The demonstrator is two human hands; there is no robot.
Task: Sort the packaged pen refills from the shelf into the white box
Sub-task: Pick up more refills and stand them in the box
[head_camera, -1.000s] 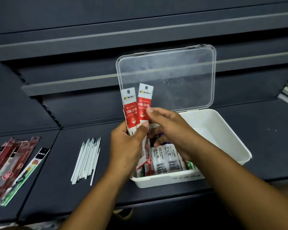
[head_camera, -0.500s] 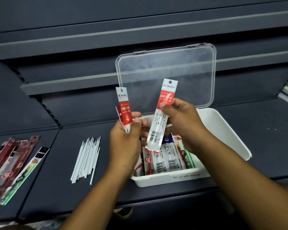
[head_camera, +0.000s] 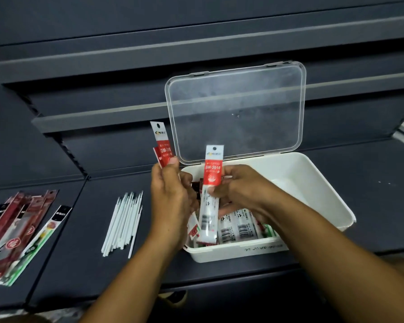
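The white box (head_camera: pixel 322 183) sits on the dark shelf with its clear lid (head_camera: pixel 236 113) standing open behind it. Several refill packets (head_camera: pixel 238 226) lie in its left half. My right hand (head_camera: pixel 238 190) pinches one red-and-white refill packet (head_camera: pixel 209 201) upright over the box's left end. Just left of the box, my left hand (head_camera: pixel 170 197) grips a small bunch of red-and-white refill packets (head_camera: pixel 162 145), their tops sticking up above my thumb.
A bundle of loose white refill tubes (head_camera: pixel 124 220) lies on the shelf left of the box. Farther left is a pile of red, white and green refill packets (head_camera: pixel 21 234). Stepped shelf rails (head_camera: pixel 103 117) rise behind. The box's right half shows bare floor.
My right hand has carried its single packet down and left, lower over the box's left end. My left hand has shifted slightly left with its bunch, still held upright.
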